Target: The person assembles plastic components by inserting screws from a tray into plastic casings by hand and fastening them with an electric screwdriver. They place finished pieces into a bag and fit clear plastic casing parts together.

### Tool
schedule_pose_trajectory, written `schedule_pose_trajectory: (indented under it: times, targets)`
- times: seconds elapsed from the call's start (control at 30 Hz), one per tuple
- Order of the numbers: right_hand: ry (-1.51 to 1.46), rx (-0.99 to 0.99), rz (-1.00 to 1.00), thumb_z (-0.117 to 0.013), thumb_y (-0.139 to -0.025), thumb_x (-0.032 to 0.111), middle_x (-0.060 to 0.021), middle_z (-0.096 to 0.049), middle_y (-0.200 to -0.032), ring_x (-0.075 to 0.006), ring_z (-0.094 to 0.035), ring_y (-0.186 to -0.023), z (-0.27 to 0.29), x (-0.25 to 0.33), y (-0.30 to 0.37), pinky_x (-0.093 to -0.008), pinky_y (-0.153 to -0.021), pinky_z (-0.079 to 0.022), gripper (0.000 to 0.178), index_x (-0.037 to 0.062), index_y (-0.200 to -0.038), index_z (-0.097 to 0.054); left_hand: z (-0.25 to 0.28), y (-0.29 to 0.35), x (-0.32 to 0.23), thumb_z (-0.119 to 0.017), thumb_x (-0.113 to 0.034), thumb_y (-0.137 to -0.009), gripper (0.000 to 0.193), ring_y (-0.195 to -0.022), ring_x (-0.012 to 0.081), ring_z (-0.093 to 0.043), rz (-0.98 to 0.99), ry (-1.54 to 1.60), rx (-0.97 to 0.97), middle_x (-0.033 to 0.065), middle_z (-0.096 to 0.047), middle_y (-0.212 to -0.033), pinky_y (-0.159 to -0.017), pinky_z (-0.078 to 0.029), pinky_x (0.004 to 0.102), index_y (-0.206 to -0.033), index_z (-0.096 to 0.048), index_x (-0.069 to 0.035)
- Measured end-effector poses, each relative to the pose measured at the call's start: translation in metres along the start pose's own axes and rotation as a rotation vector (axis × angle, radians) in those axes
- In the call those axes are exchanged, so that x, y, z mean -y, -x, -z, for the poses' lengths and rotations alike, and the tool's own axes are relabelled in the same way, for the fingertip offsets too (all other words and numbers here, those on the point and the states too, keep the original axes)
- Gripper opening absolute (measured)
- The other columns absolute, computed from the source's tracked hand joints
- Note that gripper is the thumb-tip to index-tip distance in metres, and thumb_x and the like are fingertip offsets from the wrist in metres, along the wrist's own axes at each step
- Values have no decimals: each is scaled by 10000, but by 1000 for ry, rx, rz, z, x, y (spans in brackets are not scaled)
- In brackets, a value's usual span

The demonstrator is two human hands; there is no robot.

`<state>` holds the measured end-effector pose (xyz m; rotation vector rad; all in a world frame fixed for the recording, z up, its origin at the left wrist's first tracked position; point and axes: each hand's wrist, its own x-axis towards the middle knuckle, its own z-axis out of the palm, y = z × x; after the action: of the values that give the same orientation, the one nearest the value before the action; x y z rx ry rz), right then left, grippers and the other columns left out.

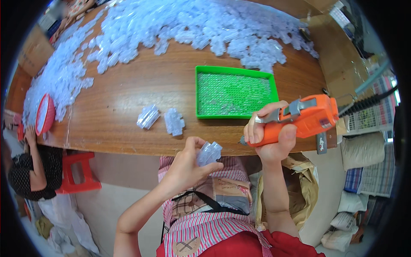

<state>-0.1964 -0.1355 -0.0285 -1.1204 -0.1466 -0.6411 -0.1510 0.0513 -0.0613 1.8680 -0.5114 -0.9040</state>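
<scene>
My left hand (183, 168) is closed around a clear plastic part (209, 153) with a stepped outline, just off the table's front edge. In my right hand (276, 147) is an orange power screwdriver (314, 118) with a grey metal lever, its dark tip pointing left toward the part but apart from it. On the table ahead of my left hand lie a clear ribbed part (148, 117) and a second clear part (174, 122), side by side. Beyond my right hand stands a green tray (233, 116) holding many thin, shiny metal pieces, too small to name.
A large heap of clear parts (171, 25) spreads across the back and left of the wooden table (115, 94). A person (36, 171) sits at the left by a red bowl (45, 115) and a red stool (79, 173). A dark coiled cord (368, 105) runs rightward from the screwdriver.
</scene>
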Motion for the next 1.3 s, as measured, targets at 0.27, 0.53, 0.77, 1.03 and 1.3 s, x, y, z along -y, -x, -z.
schedule_pose_trajectory:
  times: [0.27,0.53,0.77,1.03,1.3]
  targets:
    - [-1,221,-104,-487,-803,696,-15,-481,-581,-125,-479,-492,-43,-26,15,-262,-427,-421,711,7,-976,-456,-15,34,54,-391,-344,-994,390,-822,95,-550,178,726,64,61,-546,-933,-694,-476,252,-1146,-422,14]
    - [-25,292,-128,-507,-787,700,-15,-493,-602,-130,-488,-512,-44,-44,24,-265,-451,-427,713,16,-983,-464,-23,28,69,-375,-303,-1007,331,-796,100,-564,156,717,35,57,-544,-976,-658,-474,223,-1171,-398,-17]
    - [-11,312,-203,-533,-789,678,-20,-500,-616,-137,-493,-533,-45,-50,24,-272,-473,-432,686,20,-974,-465,-27,27,63,-359,-290,-1011,318,-737,81,-532,149,686,-3,49,-539,-915,-621,-452,209,-1173,-387,-17]
    - [81,398,-256,-582,-807,607,-39,-496,-613,-132,-464,-521,-50,-53,18,-267,-467,-396,583,46,-910,-455,-24,26,61,-399,-259,-997,288,-692,106,-523,97,710,-32,78,-505,-902,-597,-452,259,-1144,-361,-14]
    - [233,342,-256,-621,-768,622,-26,-492,-594,-127,-472,-511,-48,-52,23,-259,-460,-400,662,6,-976,-498,-28,26,61,-380,-284,-1000,308,-660,119,-530,123,617,-41,85,-508,-859,-573,-453,266,-1105,-359,4]
